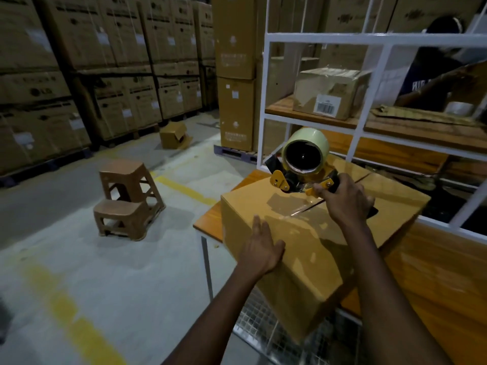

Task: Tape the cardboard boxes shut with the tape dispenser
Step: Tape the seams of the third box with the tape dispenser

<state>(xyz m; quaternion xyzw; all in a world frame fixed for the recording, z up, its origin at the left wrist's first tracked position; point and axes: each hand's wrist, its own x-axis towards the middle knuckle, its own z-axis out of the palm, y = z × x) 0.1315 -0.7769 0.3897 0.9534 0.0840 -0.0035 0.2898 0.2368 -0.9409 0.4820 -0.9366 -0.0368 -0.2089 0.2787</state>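
Two bare forearms enter from the bottom edge. The left hand [263, 248] lies flat on the near side face of the box [329, 272], just under its top edge. Its fingers [257, 227] are straight and together and the thumb is spread to the right. The right hand [345, 198] is curled round the handle of the dispenser [279, 179], with its fingers wrapped tight.

Surroundings:
- Stacked cartons [79, 75] fill the far left wall.
- A white rack [266, 101] stands directly behind the box, beyond the right-hand fingertips. Its frame partly screens a person [432, 69] at upper right.
- The table [434, 272] carries the box, which overhangs the near table edge above a wire mesh [263, 325].
- Two brown stools [126, 196] stand on the floor, well left of the left hand.
- A shelf box [329, 93] with a barcode label sits in the rack.
- A floor box [174, 135] lies open near the cartons.

The dispenser sits on the box top. Its roll [305, 151] is above and left of the right-hand fingers, and its yellow front end is just left of them. The dark handle end shows to the right of the hand. The long axis runs left to right across the top, and the roll core faces the camera. Glossy tape [297, 206] lies on the top between the two hands, over the flap seam.
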